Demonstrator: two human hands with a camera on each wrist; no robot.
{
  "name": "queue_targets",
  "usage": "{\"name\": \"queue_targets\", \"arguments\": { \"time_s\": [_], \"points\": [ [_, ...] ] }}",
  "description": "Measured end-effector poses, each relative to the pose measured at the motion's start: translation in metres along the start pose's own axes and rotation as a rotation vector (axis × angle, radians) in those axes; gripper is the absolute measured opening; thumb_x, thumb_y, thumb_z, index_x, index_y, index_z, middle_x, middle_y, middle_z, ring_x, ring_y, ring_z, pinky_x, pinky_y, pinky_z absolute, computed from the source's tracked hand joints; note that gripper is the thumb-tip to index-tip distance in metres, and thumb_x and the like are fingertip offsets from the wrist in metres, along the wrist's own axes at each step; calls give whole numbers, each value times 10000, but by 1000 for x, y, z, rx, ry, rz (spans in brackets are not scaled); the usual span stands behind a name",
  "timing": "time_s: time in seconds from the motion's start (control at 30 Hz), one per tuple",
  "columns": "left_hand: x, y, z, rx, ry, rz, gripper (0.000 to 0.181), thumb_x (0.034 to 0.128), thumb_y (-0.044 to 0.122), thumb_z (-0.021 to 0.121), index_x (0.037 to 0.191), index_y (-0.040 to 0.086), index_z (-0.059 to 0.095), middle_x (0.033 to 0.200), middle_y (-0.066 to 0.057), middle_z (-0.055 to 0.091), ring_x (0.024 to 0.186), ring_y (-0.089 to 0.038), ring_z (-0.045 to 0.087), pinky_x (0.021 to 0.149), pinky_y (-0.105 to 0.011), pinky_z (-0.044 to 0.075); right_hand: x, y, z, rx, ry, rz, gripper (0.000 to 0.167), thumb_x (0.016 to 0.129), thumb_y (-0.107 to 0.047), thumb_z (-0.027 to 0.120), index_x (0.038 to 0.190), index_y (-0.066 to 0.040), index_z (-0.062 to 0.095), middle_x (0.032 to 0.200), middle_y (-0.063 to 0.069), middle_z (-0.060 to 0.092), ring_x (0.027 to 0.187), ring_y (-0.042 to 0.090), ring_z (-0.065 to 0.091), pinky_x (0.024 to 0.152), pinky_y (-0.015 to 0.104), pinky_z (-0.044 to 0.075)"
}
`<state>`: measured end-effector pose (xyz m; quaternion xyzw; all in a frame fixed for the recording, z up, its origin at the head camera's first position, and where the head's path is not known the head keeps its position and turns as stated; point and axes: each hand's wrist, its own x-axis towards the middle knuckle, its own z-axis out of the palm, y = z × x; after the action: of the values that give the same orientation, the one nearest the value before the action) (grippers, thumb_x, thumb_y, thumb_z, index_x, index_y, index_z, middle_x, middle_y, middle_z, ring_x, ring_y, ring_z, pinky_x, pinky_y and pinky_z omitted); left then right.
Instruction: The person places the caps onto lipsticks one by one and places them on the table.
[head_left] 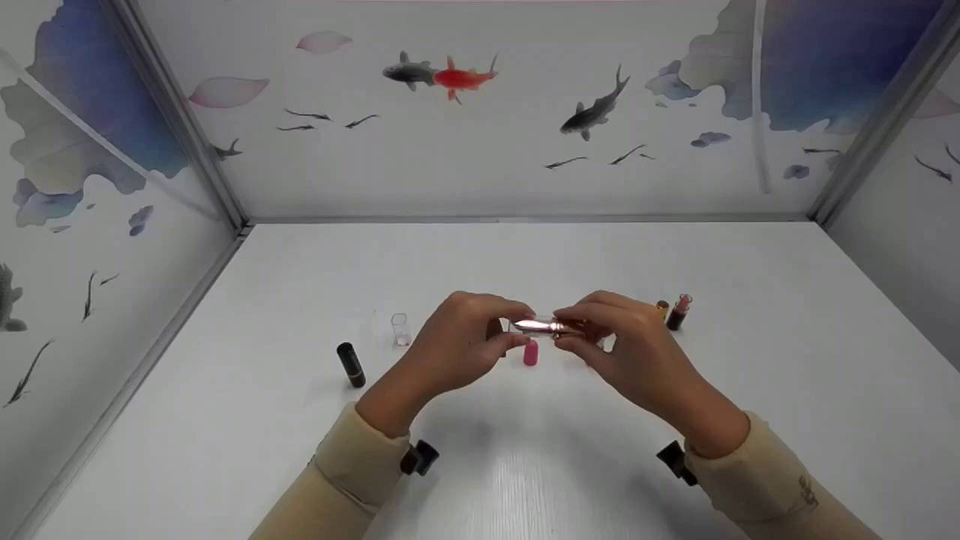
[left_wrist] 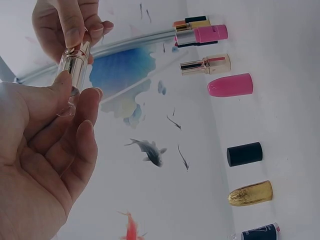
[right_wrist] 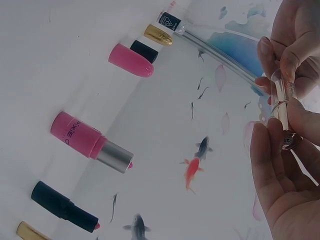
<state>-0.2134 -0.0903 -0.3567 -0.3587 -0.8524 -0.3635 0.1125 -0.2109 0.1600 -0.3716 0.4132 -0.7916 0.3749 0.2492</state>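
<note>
You hold a shiny lipstick tube (head_left: 541, 327) crosswise above the surface (head_left: 480, 502), between your two hands. Your left hand (head_left: 466, 341) pinches its clear end between thumb and fingertips, its other fingers loosely bent, while your right hand (head_left: 628, 345) pinches the opposite end with thumb and fingers; the fingertips of each close right onto the tube. Just under the tube in the head view, between your hands, stands a pink cap (head_left: 531, 353). Out to the left of your left hand is a black tube (head_left: 351, 365), with a clear cap (head_left: 401, 331) nearer to that hand. To the right of your right hand stands a dark-based lipstick (head_left: 679, 312), and beside it a gold piece (head_left: 661, 307) shows partly hidden behind that hand. The left wrist view also shows a black cap (left_wrist: 245, 154) and a gold cap (left_wrist: 251, 193) upright on the surface, well apart from your left hand. Beige sleeves (head_left: 358, 450) cover your forearms, and painted fish (head_left: 465, 79) mark the wall beyond your hands.
</note>
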Motion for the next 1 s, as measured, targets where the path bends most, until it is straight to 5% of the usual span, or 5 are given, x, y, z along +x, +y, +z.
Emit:
{"name": "queue_targets", "arguments": {
  "time_s": [1.0],
  "points": [
    [-1, -1, -6, 41, -30, -16, 192, 979, 96, 789, 1170, 100, 812, 1070, 28, 801, 755, -95, 639, 683, -269, 537, -1, -3, 2, -8, -65, 89, 299, 856, -8, 888, 1117, -88, 766, 990, -79, 719, 775, 48, 663, 687, 209, 596]
  ]
}}
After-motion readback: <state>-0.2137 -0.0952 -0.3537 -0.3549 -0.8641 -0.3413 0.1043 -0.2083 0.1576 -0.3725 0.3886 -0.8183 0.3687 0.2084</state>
